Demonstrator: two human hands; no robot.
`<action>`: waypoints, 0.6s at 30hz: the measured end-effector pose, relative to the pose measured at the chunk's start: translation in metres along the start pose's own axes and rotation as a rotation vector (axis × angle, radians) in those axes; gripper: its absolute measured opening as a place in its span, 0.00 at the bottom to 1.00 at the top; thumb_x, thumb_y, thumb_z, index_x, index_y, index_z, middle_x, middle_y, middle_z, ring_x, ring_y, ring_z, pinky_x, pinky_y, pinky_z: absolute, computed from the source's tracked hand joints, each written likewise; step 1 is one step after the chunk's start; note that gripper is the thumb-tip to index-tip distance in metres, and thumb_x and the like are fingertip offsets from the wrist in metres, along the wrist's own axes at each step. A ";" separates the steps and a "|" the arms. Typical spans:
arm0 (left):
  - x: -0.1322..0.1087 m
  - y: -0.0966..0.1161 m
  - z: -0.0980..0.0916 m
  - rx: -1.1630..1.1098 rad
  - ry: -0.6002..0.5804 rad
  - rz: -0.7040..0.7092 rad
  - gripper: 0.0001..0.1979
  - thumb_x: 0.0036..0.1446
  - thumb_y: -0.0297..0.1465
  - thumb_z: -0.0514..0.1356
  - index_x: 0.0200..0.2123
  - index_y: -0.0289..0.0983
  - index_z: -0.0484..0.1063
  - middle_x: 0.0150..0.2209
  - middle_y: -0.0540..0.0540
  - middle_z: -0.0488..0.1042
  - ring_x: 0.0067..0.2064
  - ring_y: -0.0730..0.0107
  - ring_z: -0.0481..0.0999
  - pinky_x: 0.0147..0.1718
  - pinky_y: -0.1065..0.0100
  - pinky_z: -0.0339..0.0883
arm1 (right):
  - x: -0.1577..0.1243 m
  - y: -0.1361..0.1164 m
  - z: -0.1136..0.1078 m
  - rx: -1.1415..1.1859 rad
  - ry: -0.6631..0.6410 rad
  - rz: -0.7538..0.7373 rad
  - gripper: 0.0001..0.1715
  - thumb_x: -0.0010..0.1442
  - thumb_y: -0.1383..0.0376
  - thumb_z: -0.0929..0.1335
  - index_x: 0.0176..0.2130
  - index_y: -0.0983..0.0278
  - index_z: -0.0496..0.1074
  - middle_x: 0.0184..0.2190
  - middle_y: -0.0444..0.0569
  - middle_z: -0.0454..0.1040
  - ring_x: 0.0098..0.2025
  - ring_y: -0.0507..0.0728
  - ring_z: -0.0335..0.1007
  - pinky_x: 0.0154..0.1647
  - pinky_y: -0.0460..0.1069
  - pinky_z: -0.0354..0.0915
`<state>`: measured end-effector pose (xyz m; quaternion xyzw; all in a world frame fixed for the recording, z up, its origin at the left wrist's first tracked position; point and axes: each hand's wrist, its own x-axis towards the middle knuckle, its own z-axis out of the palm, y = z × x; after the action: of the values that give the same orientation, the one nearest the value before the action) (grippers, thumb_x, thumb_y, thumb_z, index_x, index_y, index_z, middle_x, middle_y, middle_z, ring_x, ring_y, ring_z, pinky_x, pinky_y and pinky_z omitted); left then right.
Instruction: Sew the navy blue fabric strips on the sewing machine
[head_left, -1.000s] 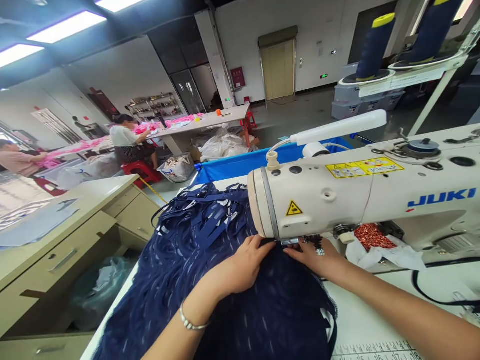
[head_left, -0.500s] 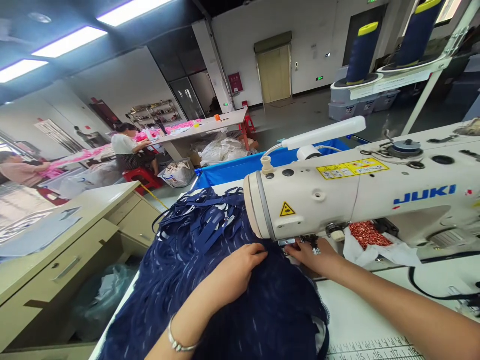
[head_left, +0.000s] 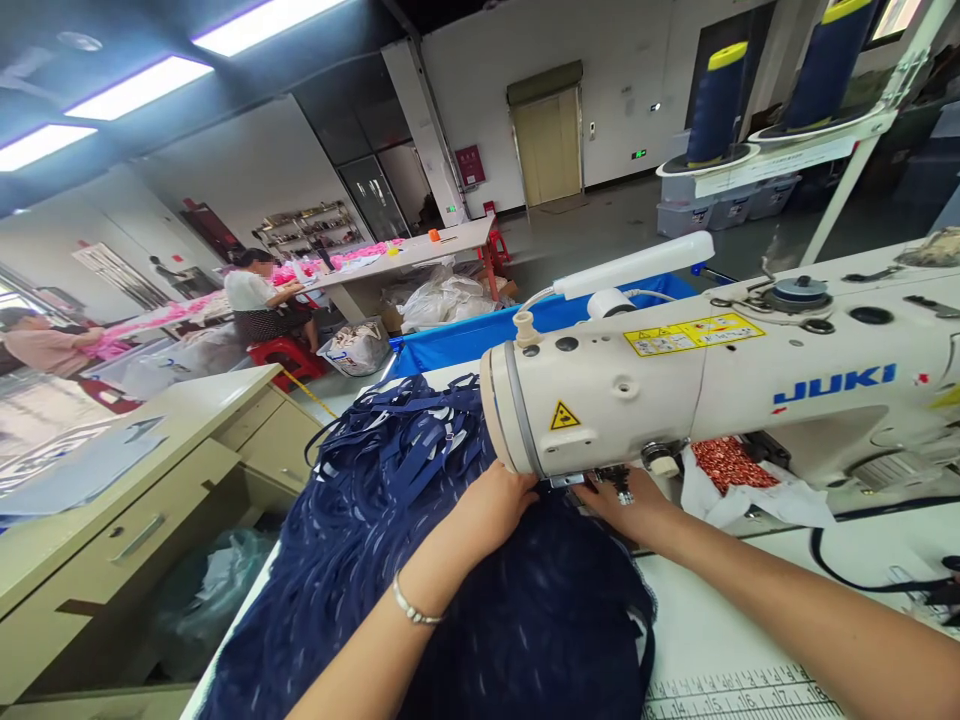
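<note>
The left hand [head_left: 487,510] lies flat, fingers spread loosely, on the navy fabric [head_left: 480,610] just beside the sewing machine [head_left: 675,385] head; the right hand [head_left: 626,500] presses the cloth below the needle, fingertips seemingly pinching it, though partly hidden; the fabric stretches lengthwise from the machine toward the person.

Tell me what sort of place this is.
Most likely a garment sewing workshop: both hands press navy patterned fabric under a cream JUKI industrial sewing machine, tall navy thread cones stand behind it, and other people sit at a long table of pink material.
</note>
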<state>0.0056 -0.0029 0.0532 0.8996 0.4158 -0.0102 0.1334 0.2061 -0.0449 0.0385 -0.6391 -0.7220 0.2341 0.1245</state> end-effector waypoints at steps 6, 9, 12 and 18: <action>0.016 -0.013 0.022 -0.091 0.225 0.116 0.16 0.62 0.20 0.55 0.51 0.36 0.72 0.56 0.39 0.72 0.59 0.55 0.70 0.58 0.57 0.68 | -0.003 -0.010 -0.010 -0.061 -0.080 0.008 0.24 0.66 0.75 0.59 0.54 0.64 0.75 0.55 0.52 0.72 0.62 0.68 0.62 0.64 0.61 0.61; 0.018 -0.017 0.028 -0.152 0.339 0.190 0.19 0.62 0.20 0.52 0.54 0.37 0.70 0.53 0.40 0.74 0.60 0.56 0.70 0.61 0.53 0.65 | -0.001 -0.004 -0.003 -0.046 -0.073 0.003 0.21 0.67 0.71 0.61 0.52 0.60 0.76 0.53 0.48 0.74 0.61 0.65 0.64 0.63 0.59 0.63; 0.022 -0.020 0.032 -0.209 0.423 0.270 0.23 0.62 0.19 0.50 0.59 0.39 0.66 0.55 0.40 0.73 0.61 0.58 0.68 0.63 0.50 0.62 | 0.003 0.008 0.010 0.001 -0.031 -0.034 0.18 0.68 0.64 0.62 0.50 0.57 0.77 0.50 0.46 0.76 0.59 0.63 0.68 0.60 0.58 0.66; 0.032 -0.025 0.044 -0.223 0.442 0.322 0.26 0.61 0.17 0.47 0.60 0.37 0.65 0.56 0.39 0.72 0.60 0.59 0.69 0.62 0.50 0.62 | 0.021 0.037 0.052 0.077 0.140 -0.070 0.22 0.66 0.58 0.60 0.54 0.56 0.74 0.52 0.47 0.75 0.63 0.64 0.62 0.66 0.62 0.58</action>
<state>0.0123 0.0253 0.0005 0.9140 0.2854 0.2531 0.1378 0.2099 -0.0307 -0.0274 -0.6230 -0.7238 0.2120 0.2073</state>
